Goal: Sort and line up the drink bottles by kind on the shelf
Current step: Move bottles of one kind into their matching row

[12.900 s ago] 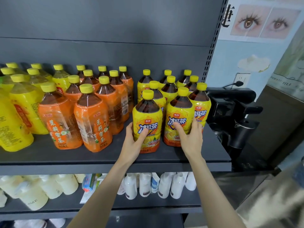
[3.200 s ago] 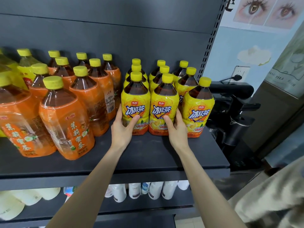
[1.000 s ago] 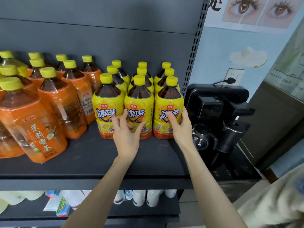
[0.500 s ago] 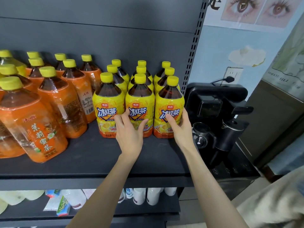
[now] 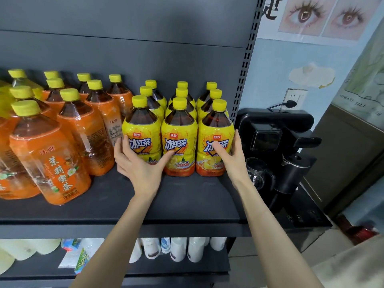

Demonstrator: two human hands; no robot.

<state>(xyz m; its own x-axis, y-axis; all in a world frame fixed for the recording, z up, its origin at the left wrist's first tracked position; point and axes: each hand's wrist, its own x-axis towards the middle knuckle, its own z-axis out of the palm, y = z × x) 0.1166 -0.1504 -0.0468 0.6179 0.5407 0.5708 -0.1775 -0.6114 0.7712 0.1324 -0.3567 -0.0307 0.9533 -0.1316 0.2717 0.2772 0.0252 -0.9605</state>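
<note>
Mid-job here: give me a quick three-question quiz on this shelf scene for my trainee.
1. True or false: the right hand lifts a bottle clear of the dark metal shelf.
2. The yellow-labelled plastic tea bottles with yellow caps stand in how many columns? A two, B three, C five.
3. Fill in: the left hand lies on the front ____ bottle of that group, and its thumb reaches the middle one.
Key: 1 false, every bottle stands on the shelf; 2 B; 3 left.
</note>
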